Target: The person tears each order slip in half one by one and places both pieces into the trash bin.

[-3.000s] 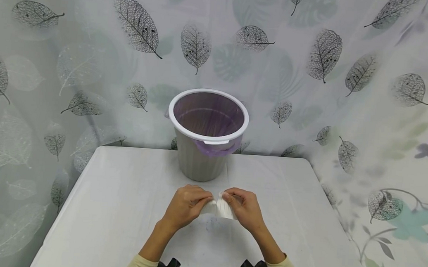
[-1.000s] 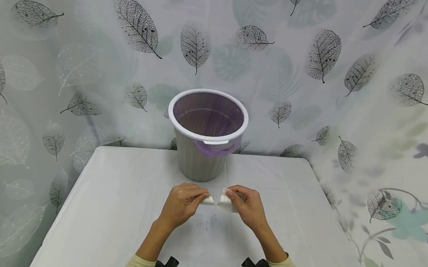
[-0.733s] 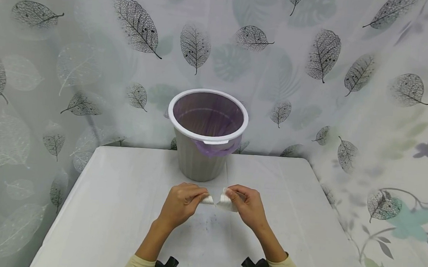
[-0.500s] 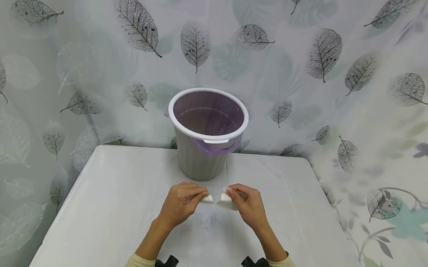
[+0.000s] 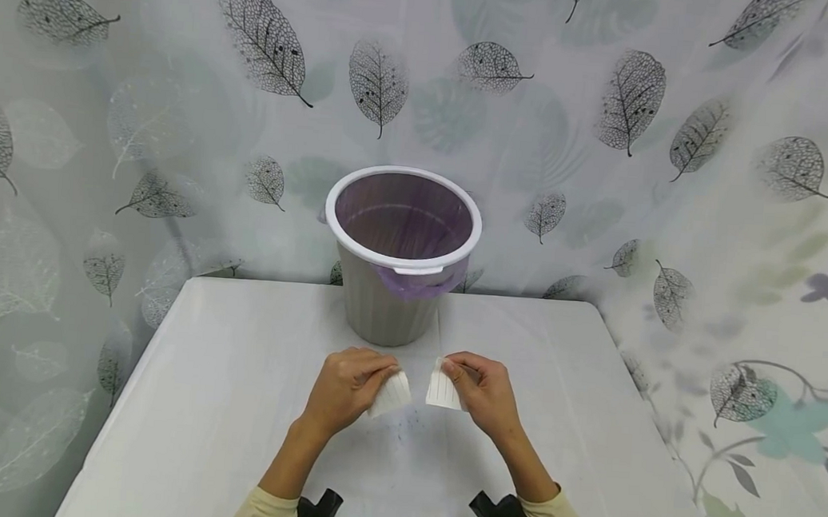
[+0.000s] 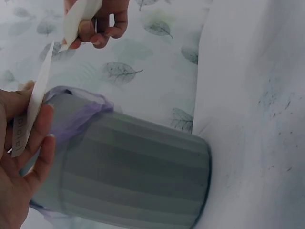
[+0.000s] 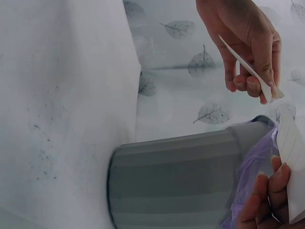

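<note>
My left hand (image 5: 349, 386) pinches a piece of white paper (image 5: 391, 395) between thumb and fingers. In the left wrist view, faint printed marks show along the lower part of this paper (image 6: 35, 102). A second piece of white paper, lined (image 5: 443, 387), hangs from the thumb and fingertips of my right hand (image 5: 485, 392). The two pieces are apart, with a narrow gap between their edges. Both hands are raised over the table in front of a grey ribbed bin (image 5: 387, 309).
The bin has a white rim (image 5: 399, 265) and a purple bag liner (image 5: 418, 284) hanging over its side. It stands at the back of a white-covered table (image 5: 231, 406). Behind is a leaf-patterned curtain (image 5: 249, 135). Small dark specks (image 7: 46, 157) mark the table cover.
Earlier the two pieces met or nearly met between my hands; now a clear gap separates them. The left piece has turned to show its broad face. The bin has not moved.
</note>
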Demonstrator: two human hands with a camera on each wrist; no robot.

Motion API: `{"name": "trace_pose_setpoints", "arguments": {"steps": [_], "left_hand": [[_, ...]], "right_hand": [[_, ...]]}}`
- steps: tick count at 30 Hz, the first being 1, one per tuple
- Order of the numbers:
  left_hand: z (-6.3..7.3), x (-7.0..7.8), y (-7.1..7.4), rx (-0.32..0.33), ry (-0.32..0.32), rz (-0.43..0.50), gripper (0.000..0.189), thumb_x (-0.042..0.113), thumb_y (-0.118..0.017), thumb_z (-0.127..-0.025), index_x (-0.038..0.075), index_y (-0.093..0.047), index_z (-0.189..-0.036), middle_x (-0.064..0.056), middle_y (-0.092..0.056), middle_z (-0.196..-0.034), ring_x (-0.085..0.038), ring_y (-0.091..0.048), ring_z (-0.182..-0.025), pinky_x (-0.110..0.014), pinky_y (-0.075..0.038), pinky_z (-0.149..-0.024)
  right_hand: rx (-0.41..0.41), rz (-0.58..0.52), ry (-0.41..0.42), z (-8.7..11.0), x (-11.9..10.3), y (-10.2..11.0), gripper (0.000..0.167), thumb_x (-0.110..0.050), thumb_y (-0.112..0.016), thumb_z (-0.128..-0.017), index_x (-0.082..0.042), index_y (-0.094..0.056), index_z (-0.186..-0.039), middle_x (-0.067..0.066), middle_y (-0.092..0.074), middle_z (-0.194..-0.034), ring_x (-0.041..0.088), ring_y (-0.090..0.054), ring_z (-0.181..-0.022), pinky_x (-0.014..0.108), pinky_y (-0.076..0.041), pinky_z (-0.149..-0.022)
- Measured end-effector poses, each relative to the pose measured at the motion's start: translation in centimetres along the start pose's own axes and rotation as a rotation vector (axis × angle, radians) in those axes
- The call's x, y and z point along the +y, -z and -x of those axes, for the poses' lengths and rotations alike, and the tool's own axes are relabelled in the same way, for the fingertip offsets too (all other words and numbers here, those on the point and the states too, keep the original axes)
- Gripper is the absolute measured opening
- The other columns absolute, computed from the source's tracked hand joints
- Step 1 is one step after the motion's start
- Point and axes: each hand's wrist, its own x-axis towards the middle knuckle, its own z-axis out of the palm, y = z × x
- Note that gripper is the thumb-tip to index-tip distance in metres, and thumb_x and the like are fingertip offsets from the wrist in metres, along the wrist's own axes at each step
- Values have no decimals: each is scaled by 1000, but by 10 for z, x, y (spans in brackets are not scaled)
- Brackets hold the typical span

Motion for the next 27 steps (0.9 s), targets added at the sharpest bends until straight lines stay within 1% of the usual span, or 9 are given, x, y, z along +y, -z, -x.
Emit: {"name": "trace_pose_setpoints", "arguments": {"steps": [4,6,9,12,14,16,22,24,27], "left_hand": [[-1,-1,3,-1,12,-5,15,-5,-82,-83,1,-82,-97,-7,-78,-89,-19,-72,-75,-34,-59,-66],[-2,-1,4,-4,15,-12,15,-4,-83,-83,1,-82,-97,-7,-78,-89,-19,-72,-75,-35,-59,-66],[-5,-2,8,0,16,-19,15,-4,-83,-83,2,-82,-97,-5,-78,-90,-19,-72,-77,-35,-60,-67],[-11,-3,14,11,4,-18,15,-4,-83,-83,1,-82,-97,-5,-78,-91,-20,-73,-79,-36,-60,-69],[-17,-3,19,18,-8,-19,14,-5,-83,-83,0,-81,-96,-5,-78,-91,-21,-73,-79,-37,-60,-70],[-24,-2,25,23,-21,-19,14,-6,-82,-84,0,-81,-97,-6,-77,-91,-21,-74,-80,-37,-60,-70],[-48,1,40,52,-57,-31,14,-8,-80,-85,0,-79,-96,-7,-77,-89,-21,-73,-77,-37,-60,-67],[-58,1,44,68,-67,-42,14,-9,-80,-85,0,-79,-96,-7,-77,-89,-20,-73,-76,-37,-60,-66],[-73,3,50,100,-70,-50,14,-10,-80,-85,-1,-79,-96,-7,-77,-89,-19,-73,-75,-36,-60,-65]], "right_hand": [[-2,3,-5,0,0,2,8,3,-70,-97,6,-77,-96,14,-73,-88,21,-64,-66,29,-53,-59],[-3,8,6,-1,1,3,8,3,-70,-97,6,-76,-96,14,-73,-88,21,-64,-66,29,-53,-59],[3,24,18,-4,10,3,7,3,-70,-97,6,-76,-97,15,-73,-87,21,-63,-65,30,-53,-57],[10,32,37,-10,21,5,7,0,-72,-97,3,-78,-98,13,-73,-88,20,-63,-65,30,-53,-57],[12,19,58,-16,24,8,7,-3,-73,-97,1,-79,-99,11,-74,-90,19,-63,-66,30,-53,-57],[13,-4,91,-24,21,12,7,-5,-74,-97,-2,-80,-100,9,-75,-93,19,-64,-68,30,-53,-57],[30,-27,209,-52,1,21,10,2,-74,-95,1,-79,-102,14,-75,-97,19,-64,-69,27,-52,-57],[39,-21,237,-61,-6,23,10,3,-74,-94,2,-79,-103,15,-76,-97,19,-64,-69,26,-52,-58],[51,-18,266,-77,-15,27,10,0,-74,-95,1,-80,-104,13,-76,-97,17,-64,-69,24,-51,-58]]}}
